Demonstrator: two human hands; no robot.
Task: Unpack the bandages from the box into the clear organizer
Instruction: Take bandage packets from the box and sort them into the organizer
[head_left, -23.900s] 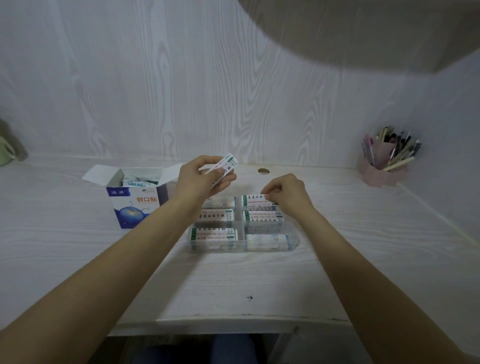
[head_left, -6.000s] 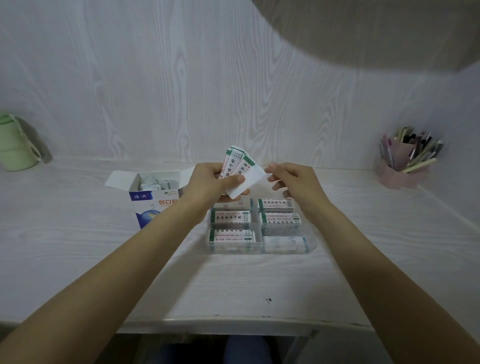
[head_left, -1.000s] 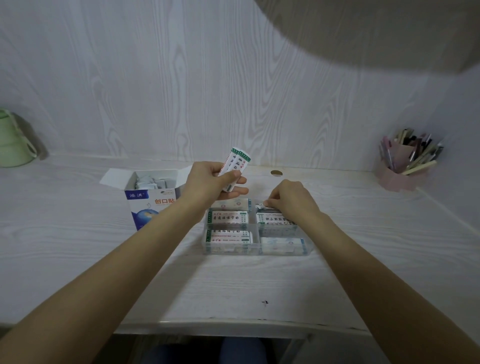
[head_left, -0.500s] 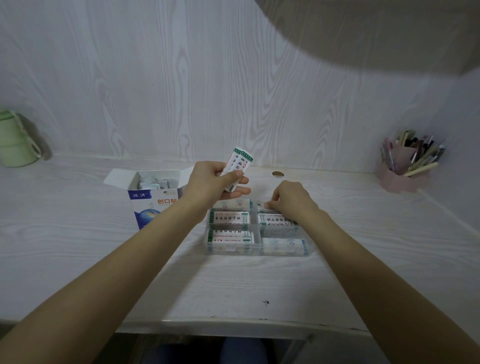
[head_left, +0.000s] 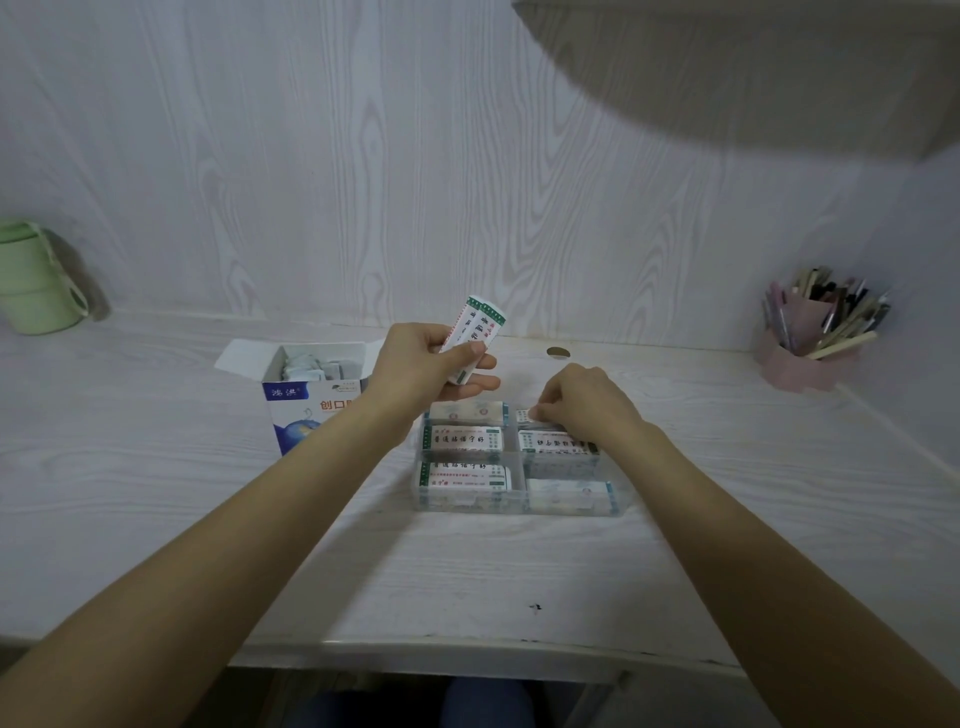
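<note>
Now both forearms reach forward over the desk (head_left: 156, 467), bare, converging toward the middle; the left hand (head_left: 426, 364) is raised above the far-left corner of the clear organizer (head_left: 519, 506), palm turned inward, while the right hand (head_left: 582, 402) is lowered, knuckles up, over the far-right compartment; the small stack of bandages (head_left: 475, 330) in the left hand stands tilted, its long axis running up and to the right, green-edged end uppermost, printed face toward the camera; the left grip is clenched on that stack, thumb across the front and fingers curled behind; the right grip pinches a bandage strip (head_left: 524, 414) at the far-right compartment, fingertips closed on its left end, the rest hidden beneath the hand; inside the organizer the other bandages lie flat with their long axes left to right, filling both columns; the box (head_left: 296, 410) stands open just left of the left wrist, flaps spread, more wrapped bandages showing inside; a green cup (head_left: 31, 280) sits far left and a pink pen holder (head_left: 810, 343) far right, both well apart from the hands.
</note>
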